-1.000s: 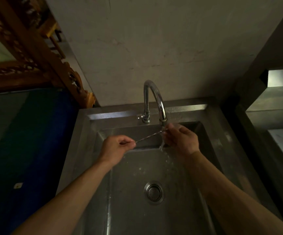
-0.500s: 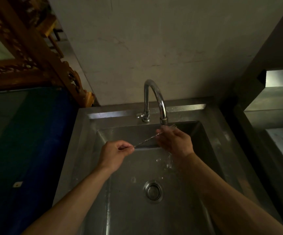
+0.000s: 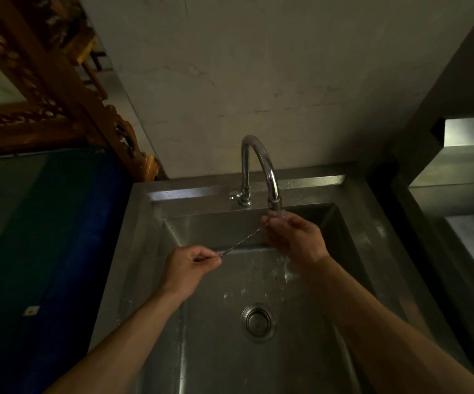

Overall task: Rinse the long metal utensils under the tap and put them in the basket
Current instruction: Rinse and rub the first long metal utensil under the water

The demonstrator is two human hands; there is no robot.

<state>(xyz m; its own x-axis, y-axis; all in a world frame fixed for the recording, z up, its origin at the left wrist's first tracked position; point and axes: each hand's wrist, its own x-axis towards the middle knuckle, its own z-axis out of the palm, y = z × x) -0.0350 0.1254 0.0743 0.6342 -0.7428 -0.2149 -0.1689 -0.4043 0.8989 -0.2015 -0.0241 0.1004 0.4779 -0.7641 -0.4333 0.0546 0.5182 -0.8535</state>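
Utensil rinsing is being done over a steel sink, the largest thing in view, with its drain at about 6 o'clock from the spout. The curved tap is mounted on the back ledge, and its outlet is placed directly above the hands so that the water falls on whatever is held there. The right hand is closed around the far end of the work, just under the spout at 12 o'clock of the basin, apparently so the wet end can be rubbed. The left hand is pinched shut on the near end, toward 9 o'clock, so the piece is kept taut across the stream. Between them a thin twisted metal utensil is stretched on a slant; in the dim light its type cannot be made out. Its tip is hidden inside the right fist. No basket is seen.
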